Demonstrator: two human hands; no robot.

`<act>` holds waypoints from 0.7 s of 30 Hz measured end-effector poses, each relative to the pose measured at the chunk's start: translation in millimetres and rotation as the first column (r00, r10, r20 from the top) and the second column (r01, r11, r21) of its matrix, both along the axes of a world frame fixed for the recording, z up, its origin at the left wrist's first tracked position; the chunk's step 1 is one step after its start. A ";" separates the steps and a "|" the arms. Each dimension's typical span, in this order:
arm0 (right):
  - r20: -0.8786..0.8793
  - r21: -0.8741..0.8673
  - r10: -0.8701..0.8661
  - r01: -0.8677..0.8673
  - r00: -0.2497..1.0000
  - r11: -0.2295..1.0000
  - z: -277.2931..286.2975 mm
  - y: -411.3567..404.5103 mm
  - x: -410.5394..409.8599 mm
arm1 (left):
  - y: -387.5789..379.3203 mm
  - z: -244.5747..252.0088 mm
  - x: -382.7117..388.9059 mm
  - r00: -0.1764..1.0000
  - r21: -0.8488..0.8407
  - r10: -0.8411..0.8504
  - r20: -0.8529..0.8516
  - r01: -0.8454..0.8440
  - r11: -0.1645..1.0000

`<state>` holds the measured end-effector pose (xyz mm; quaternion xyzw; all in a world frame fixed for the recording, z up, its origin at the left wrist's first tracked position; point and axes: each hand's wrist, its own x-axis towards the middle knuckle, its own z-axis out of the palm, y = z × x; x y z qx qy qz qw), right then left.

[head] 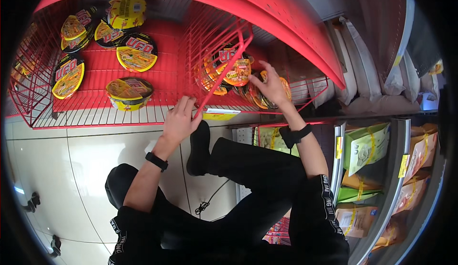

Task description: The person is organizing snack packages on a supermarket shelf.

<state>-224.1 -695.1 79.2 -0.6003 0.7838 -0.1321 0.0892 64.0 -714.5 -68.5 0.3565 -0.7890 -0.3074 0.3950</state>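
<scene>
My left hand (pixel 181 119) is closed around the lower front end of a red wire divider (pixel 223 73) on a red wire-fronted shelf. Right of the divider, my right hand (pixel 271 86) reaches in among round instant noodle bowls, its thumb and forefinger spread beside an orange-lidded bowl (pixel 238 71). Another orange-lidded bowl (pixel 284 90) lies partly behind that hand; whether the fingers touch either is unclear. Left of the divider are several yellow noodle bowls, one upright near the front (pixel 129 92), one lid-up behind it (pixel 137 52) and one overturned at the back (pixel 127 11).
A red perforated shelf (pixel 286 18) overhangs the bowls. A price tag (pixel 221 114) hangs on the front edge. To the right are large pale sacks (pixel 365 61) and metal shelves with bagged goods (pixel 368 147). A thin black cable (pixel 203 207) lies on the tiled floor (pixel 89 161).
</scene>
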 end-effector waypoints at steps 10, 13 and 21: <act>-0.063 0.387 -0.467 0.453 0.882 0.803 -60.5 41.2 -89.4 | -0.2 -7.0 4.6 1.000 -0.070 0.020 -0.017 -0.021 0.997; -0.182 0.399 -0.444 0.479 0.877 0.782 -55.6 35.0 -92.6 | 1.7 -1.8 -3.1 1.000 -0.020 -0.010 0.025 0.011 1.000; -0.197 0.450 -0.280 0.340 0.940 0.826 -60.1 37.2 -109.0 | 0.9 -4.7 2.0 0.999 -0.014 -0.017 0.035 0.017 1.000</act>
